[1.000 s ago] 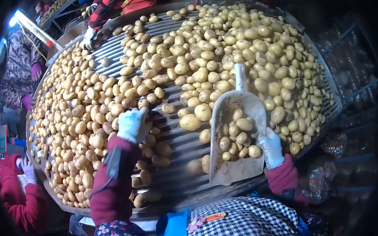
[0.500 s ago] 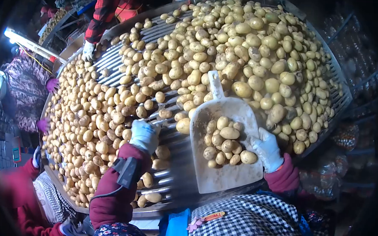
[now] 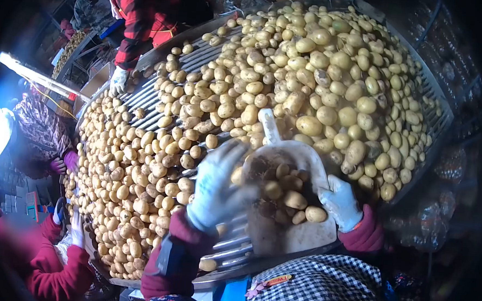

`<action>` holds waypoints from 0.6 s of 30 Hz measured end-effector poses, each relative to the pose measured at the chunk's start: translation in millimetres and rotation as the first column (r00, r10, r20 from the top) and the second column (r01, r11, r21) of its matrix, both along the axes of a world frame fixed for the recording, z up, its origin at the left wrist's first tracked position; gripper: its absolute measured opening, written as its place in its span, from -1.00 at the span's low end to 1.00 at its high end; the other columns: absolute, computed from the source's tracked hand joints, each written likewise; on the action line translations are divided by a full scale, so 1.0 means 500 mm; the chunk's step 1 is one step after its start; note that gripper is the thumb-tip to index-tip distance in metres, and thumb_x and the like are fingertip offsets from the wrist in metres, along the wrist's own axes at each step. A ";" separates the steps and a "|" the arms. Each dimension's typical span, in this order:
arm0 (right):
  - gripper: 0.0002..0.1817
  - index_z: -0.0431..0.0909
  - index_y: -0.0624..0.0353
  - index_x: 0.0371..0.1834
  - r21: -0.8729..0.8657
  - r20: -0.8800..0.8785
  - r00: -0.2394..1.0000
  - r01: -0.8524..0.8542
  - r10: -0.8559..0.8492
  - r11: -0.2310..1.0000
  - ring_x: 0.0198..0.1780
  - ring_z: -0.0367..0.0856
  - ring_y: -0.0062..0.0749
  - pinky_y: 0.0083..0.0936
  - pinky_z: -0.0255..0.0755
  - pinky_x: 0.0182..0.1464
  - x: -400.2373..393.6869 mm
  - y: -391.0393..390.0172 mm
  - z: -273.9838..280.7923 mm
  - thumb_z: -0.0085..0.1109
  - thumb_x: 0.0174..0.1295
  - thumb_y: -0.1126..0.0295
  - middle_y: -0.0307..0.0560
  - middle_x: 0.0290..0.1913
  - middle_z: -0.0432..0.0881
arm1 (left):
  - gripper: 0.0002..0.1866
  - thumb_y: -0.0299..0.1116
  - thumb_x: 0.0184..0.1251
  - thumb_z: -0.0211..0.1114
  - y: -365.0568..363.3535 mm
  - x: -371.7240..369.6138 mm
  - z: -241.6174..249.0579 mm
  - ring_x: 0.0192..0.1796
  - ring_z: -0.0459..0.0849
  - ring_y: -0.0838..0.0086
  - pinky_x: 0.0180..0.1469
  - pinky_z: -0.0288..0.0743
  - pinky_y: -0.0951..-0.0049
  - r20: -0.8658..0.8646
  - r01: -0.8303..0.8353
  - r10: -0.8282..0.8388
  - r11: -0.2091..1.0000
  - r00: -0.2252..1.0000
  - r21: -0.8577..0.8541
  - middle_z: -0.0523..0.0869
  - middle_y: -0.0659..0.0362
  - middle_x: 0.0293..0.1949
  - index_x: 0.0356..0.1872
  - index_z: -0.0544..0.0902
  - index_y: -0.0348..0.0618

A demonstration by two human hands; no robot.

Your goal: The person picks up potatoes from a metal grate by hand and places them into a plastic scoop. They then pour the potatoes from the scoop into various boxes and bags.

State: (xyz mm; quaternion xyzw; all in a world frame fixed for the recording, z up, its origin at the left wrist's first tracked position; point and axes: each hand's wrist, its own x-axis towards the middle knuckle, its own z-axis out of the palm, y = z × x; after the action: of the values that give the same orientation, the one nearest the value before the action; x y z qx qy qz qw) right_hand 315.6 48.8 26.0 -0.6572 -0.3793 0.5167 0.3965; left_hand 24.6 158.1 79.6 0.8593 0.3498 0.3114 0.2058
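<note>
A white plastic scoop (image 3: 314, 237), smeared with dirt, lies over the slatted sorting table with its handle pointing away from me. Several potatoes (image 3: 295, 200) rest in it, some darkened by shadow. My right hand (image 3: 341, 202), in a white glove, is closed on the scoop's right rim. At the scoop's left side is my gloved left hand (image 3: 217, 187), its fingers smeared by motion. A potato (image 3: 236, 175) shows close to those fingers; whether they hold it cannot be made out. A dark device is strapped on my left wrist.
Loose potatoes (image 3: 135, 183) cover the left of the slatted table (image 3: 197, 58), with a higher heap (image 3: 343, 74) at the back right. Across the table a co-worker's gloved hand (image 3: 118, 81) touches the edge. Other workers stand at the left, one in purple gloves (image 3: 70, 160).
My left hand has moved right, from the potatoes to the scoop's left side. My right hand keeps its hold on the rim. The lower-left co-worker has raised a hand to the table's edge.
</note>
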 end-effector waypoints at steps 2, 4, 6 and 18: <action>-0.93 0.46 0.26 -0.35 0.015 -0.042 0.999 0.027 -0.026 1.000 -0.32 0.33 -0.78 -0.64 0.33 -0.34 0.003 -0.006 0.007 0.08 0.31 0.61 -0.35 -0.39 0.48 | -0.29 -0.18 0.24 0.44 0.073 -0.018 -0.077 0.30 0.49 0.01 0.35 0.31 0.09 -0.047 -0.223 0.231 0.964 0.972 0.145 0.56 -0.08 0.25 0.37 0.43 -0.25; -0.96 0.52 0.28 -0.27 -0.028 -0.046 0.998 0.029 -0.031 0.999 -0.28 0.40 -0.78 -0.70 0.39 -0.29 0.019 -0.013 0.004 0.08 0.31 0.62 -0.34 -0.34 0.53 | -0.36 -0.25 0.11 0.45 0.162 -0.051 -0.160 0.24 0.51 0.02 0.25 0.38 0.04 -0.343 -0.326 0.399 0.911 0.850 0.251 0.60 -0.01 0.16 0.28 0.52 -0.07; -0.94 0.54 0.29 -0.23 -0.040 -0.097 0.991 0.087 -0.091 0.995 -0.25 0.43 -0.77 -0.70 0.43 -0.26 -0.008 -0.007 0.038 0.07 0.32 0.62 -0.33 -0.31 0.55 | -0.35 -0.21 0.04 0.46 0.202 -0.103 -0.228 0.24 0.52 0.06 0.20 0.44 0.06 -0.508 -0.286 0.395 0.916 0.765 0.281 0.58 0.04 0.20 0.25 0.55 0.02; -0.79 0.56 0.34 -0.01 -0.051 -0.075 0.997 -0.028 0.024 0.998 -0.10 0.55 -0.67 -0.65 0.52 -0.07 0.004 0.009 0.012 0.05 0.33 0.64 -0.24 -0.10 0.63 | -0.79 -0.32 0.02 0.41 0.110 -0.287 -0.158 -0.22 0.65 0.00 -0.20 0.53 0.04 -0.497 -0.569 0.606 0.785 0.621 0.247 0.65 -0.02 -0.20 -0.29 0.65 -0.05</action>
State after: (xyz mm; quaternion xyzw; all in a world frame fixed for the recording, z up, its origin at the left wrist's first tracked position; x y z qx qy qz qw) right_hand 317.3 53.3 32.2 -0.6426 -0.3591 0.5557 0.3864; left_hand -118.9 212.8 0.4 0.7552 0.6444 0.1112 -0.0453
